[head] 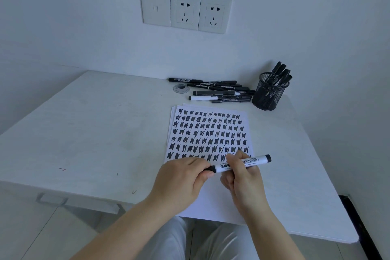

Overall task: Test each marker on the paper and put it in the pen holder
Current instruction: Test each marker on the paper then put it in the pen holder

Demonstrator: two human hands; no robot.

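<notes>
Both hands hold one white marker [242, 163] over the paper's near edge: left hand [181, 179] pinches its black cap, right hand [240, 173] grips the barrel. Several markers stand in the pen holder [268, 96]; a pile [219, 91] awaits at the table's far edge.

White table [88, 133] bears paper [211, 133], loose markers [221, 91], mesh pen holder [268, 97].

Marker [242, 163] cap end hidden in left hand [181, 179]; label partly covered by right hand [242, 177] fingers.
</notes>
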